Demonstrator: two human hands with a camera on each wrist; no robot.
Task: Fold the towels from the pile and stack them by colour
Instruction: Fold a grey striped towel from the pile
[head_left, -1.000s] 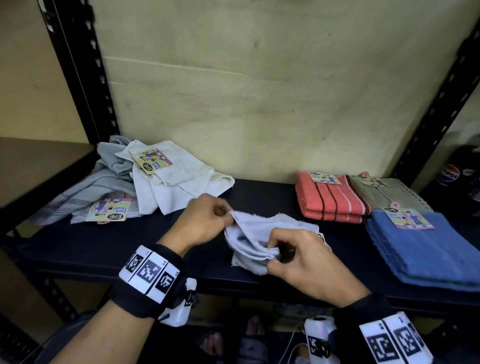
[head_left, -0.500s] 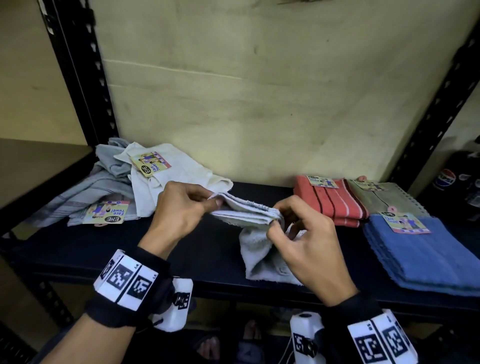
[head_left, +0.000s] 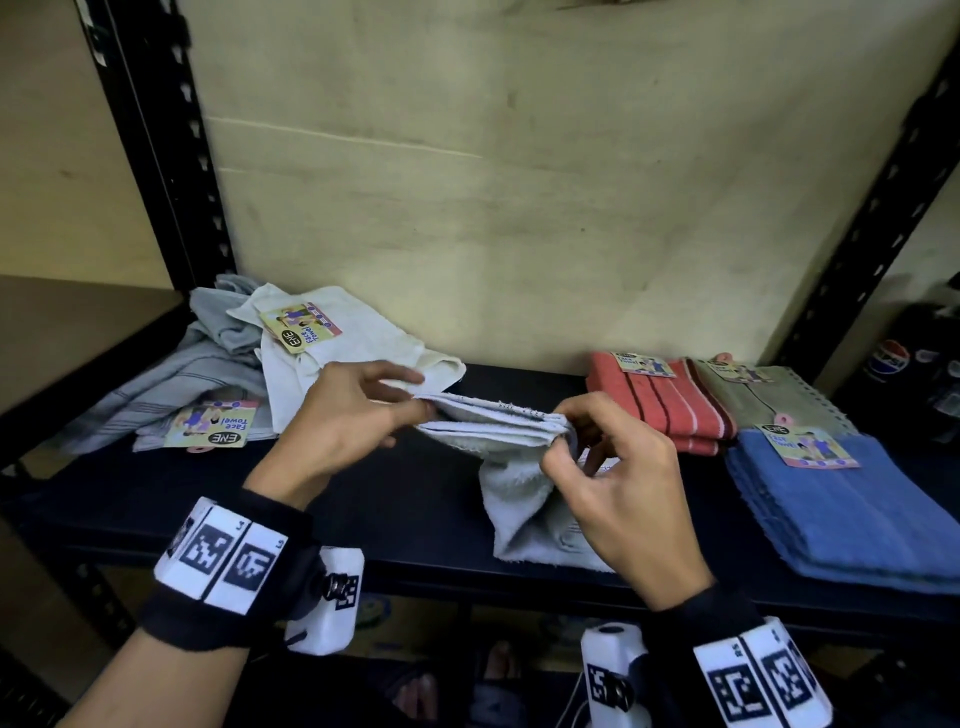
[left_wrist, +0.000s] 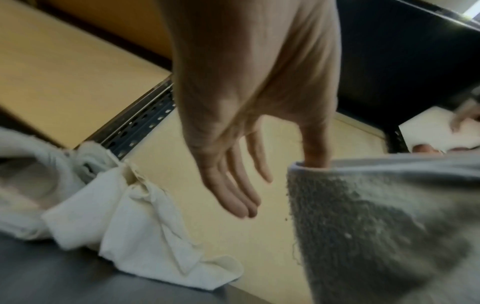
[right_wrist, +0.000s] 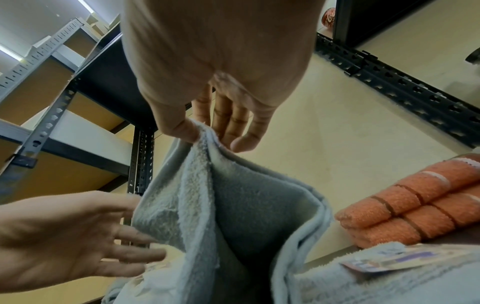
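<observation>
A pale grey-blue towel is stretched between both hands above the black shelf; its lower part hangs onto the shelf. My left hand pinches the left end of the folded edge. In the left wrist view the towel covers the thumb and the other fingers stick out straight. My right hand pinches the right end between thumb and forefinger, as the right wrist view shows on the towel.
The unfolded pile lies at back left: a grey striped towel and a white towel with paper labels. Folded stacks sit at right: red striped, olive, blue. Black shelf uprights flank the bay.
The towel was bunched on the shelf between the hands. Both hands have since lifted it and drawn apart, the left one moving leftwards, pulling the top edge straight.
</observation>
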